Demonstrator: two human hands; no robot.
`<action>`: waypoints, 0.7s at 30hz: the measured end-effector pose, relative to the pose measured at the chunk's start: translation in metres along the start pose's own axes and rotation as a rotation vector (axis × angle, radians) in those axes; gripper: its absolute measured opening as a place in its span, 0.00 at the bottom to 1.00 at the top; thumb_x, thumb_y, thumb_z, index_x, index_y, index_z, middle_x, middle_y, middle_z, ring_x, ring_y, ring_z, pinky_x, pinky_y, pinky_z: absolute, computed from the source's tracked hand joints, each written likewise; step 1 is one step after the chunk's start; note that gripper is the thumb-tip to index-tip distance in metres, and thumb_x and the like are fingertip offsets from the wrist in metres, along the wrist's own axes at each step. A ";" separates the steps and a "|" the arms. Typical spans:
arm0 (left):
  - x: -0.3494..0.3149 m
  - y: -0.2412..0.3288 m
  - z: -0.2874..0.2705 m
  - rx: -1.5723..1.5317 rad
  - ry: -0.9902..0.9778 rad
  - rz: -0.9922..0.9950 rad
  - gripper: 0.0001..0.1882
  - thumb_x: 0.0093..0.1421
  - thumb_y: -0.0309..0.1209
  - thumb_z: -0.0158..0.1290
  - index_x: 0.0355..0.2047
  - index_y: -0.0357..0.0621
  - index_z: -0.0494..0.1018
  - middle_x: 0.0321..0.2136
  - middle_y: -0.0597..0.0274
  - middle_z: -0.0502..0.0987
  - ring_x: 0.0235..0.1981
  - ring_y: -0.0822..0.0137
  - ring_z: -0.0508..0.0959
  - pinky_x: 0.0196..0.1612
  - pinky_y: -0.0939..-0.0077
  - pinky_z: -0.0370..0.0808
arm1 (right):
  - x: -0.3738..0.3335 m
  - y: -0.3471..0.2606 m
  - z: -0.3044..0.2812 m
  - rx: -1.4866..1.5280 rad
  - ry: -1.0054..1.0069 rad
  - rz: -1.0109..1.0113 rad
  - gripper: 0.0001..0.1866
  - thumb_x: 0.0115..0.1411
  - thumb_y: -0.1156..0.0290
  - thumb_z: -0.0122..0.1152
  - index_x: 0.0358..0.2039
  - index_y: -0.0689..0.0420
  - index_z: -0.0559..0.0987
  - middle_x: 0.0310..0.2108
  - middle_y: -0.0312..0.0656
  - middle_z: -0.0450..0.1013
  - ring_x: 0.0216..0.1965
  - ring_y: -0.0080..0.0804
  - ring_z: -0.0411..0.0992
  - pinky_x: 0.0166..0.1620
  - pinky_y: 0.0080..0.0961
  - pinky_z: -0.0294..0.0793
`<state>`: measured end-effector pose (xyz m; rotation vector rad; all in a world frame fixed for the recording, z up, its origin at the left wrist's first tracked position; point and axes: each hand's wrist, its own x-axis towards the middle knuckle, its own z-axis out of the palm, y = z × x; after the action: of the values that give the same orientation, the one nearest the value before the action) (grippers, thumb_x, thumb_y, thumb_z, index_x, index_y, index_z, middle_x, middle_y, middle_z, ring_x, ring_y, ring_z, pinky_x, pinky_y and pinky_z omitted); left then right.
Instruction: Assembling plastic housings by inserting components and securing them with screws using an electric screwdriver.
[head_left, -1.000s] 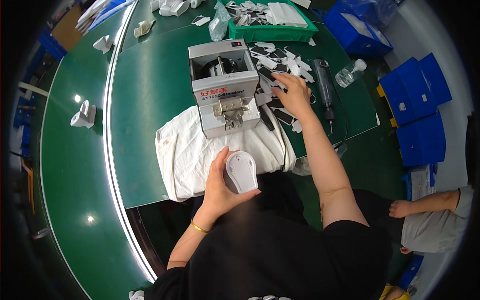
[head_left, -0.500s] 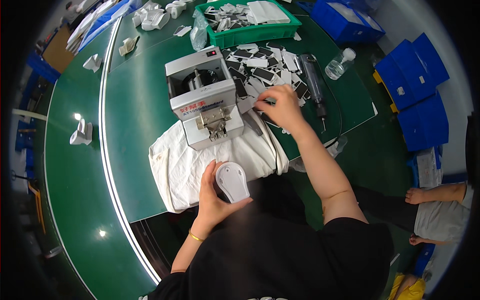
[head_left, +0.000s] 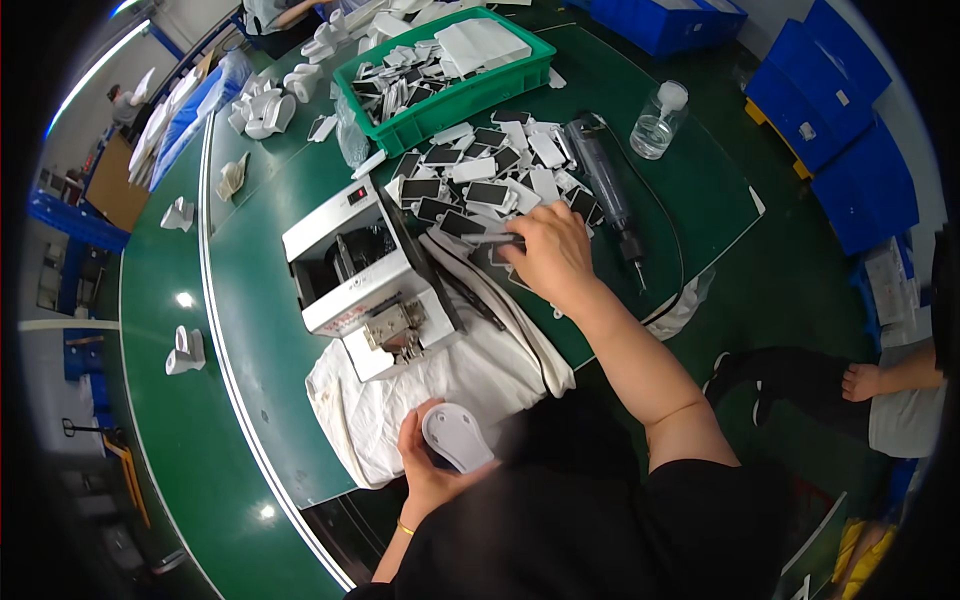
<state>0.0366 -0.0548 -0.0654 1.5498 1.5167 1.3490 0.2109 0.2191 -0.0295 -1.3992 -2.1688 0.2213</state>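
My left hand (head_left: 425,482) is wrapped round a white plastic housing (head_left: 456,436), rounded at one end, its recessed face with small holes turned up. At the near edge of the loose pile, my right hand (head_left: 552,252) pinches a thin, flat rectangular piece (head_left: 488,239) on its edge. Many white panels with dark rectangular faces (head_left: 488,195) lie scattered beyond that hand. Left of it stands a silver screw feeder (head_left: 378,268), tilted in the view, on a folded white cloth (head_left: 345,415). An electric screwdriver (head_left: 605,180) lies to the right of the pile.
A green crate (head_left: 470,112) full of panels stands behind the pile. A clear pump bottle (head_left: 655,130) sits at the right. White housings (head_left: 185,350) rest on the green surface at left. Blue bins (head_left: 860,185) and another person's forearm (head_left: 895,378) are at far right.
The view has shifted and turned, so the feeder appears lower and further left. My right hand has gone from beside the feeder into the pile's near edge; my left still holds the housing.
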 end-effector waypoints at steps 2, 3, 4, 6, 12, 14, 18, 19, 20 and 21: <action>0.002 0.003 -0.001 0.027 -0.009 0.008 0.67 0.32 0.30 0.78 0.66 0.48 0.43 0.57 0.44 0.66 0.56 0.53 0.72 0.57 0.60 0.70 | 0.013 -0.008 -0.007 0.068 0.053 -0.116 0.07 0.50 0.66 0.70 0.30 0.51 0.85 0.32 0.34 0.75 0.43 0.38 0.69 0.47 0.33 0.67; 0.003 0.004 -0.002 0.049 -0.011 0.014 0.66 0.32 0.30 0.79 0.66 0.48 0.44 0.57 0.44 0.66 0.55 0.53 0.72 0.56 0.60 0.71 | 0.026 -0.015 -0.005 0.072 0.052 -0.119 0.07 0.50 0.66 0.70 0.30 0.51 0.85 0.32 0.34 0.75 0.43 0.38 0.69 0.47 0.33 0.67; 0.002 0.007 0.000 0.052 0.014 0.012 0.66 0.31 0.30 0.79 0.65 0.47 0.45 0.55 0.45 0.67 0.54 0.54 0.73 0.55 0.60 0.71 | 0.043 -0.025 -0.004 0.103 0.050 -0.174 0.06 0.50 0.66 0.69 0.30 0.49 0.85 0.32 0.35 0.75 0.43 0.38 0.69 0.48 0.33 0.67; 0.007 0.014 -0.001 0.061 -0.008 -0.035 0.66 0.30 0.30 0.79 0.65 0.47 0.46 0.54 0.46 0.68 0.53 0.54 0.73 0.55 0.61 0.71 | 0.079 -0.040 0.016 0.139 0.047 -0.242 0.04 0.51 0.66 0.69 0.29 0.48 0.85 0.33 0.36 0.75 0.43 0.39 0.69 0.49 0.34 0.67; 0.005 0.007 0.012 0.029 0.073 -0.039 0.65 0.28 0.31 0.79 0.64 0.47 0.49 0.51 0.51 0.71 0.50 0.54 0.74 0.54 0.61 0.70 | 0.152 -0.050 0.114 0.098 -0.209 -0.195 0.14 0.50 0.49 0.65 0.29 0.43 0.87 0.39 0.41 0.77 0.48 0.44 0.69 0.51 0.39 0.68; 0.002 0.006 0.010 0.040 0.152 0.015 0.65 0.28 0.31 0.79 0.64 0.47 0.50 0.50 0.52 0.72 0.49 0.54 0.74 0.54 0.61 0.70 | 0.158 -0.055 0.119 -0.044 -0.397 -0.259 0.14 0.50 0.46 0.63 0.27 0.39 0.86 0.38 0.41 0.78 0.49 0.46 0.69 0.50 0.42 0.68; 0.010 0.004 0.006 0.024 0.108 0.076 0.63 0.28 0.32 0.79 0.63 0.47 0.52 0.49 0.52 0.73 0.50 0.51 0.73 0.54 0.59 0.69 | 0.163 -0.029 0.108 0.719 -0.369 -0.060 0.09 0.53 0.62 0.68 0.28 0.53 0.85 0.25 0.35 0.79 0.26 0.23 0.73 0.32 0.26 0.71; 0.009 0.003 0.005 0.017 0.120 0.072 0.61 0.28 0.33 0.78 0.62 0.46 0.55 0.49 0.53 0.73 0.51 0.51 0.73 0.54 0.59 0.69 | 0.158 -0.047 0.072 0.843 -0.373 0.076 0.11 0.55 0.64 0.69 0.34 0.58 0.85 0.28 0.33 0.78 0.32 0.18 0.72 0.38 0.20 0.70; 0.010 0.005 0.003 0.005 0.118 0.083 0.61 0.28 0.33 0.78 0.62 0.46 0.55 0.49 0.53 0.73 0.51 0.51 0.73 0.54 0.59 0.69 | 0.159 -0.035 0.059 1.003 -0.337 0.150 0.13 0.55 0.65 0.69 0.37 0.60 0.84 0.32 0.35 0.79 0.36 0.19 0.73 0.42 0.19 0.69; 0.011 0.008 -0.001 0.062 0.040 0.041 0.62 0.30 0.32 0.78 0.64 0.46 0.51 0.51 0.49 0.70 0.54 0.52 0.72 0.56 0.60 0.69 | 0.161 -0.026 0.051 1.168 -0.308 0.220 0.16 0.56 0.65 0.68 0.40 0.62 0.83 0.35 0.36 0.80 0.39 0.20 0.73 0.46 0.19 0.68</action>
<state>0.0374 -0.0462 -0.0551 1.6089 1.5725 1.3749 0.1134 0.3568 -0.0048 -0.8857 -1.5277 1.5605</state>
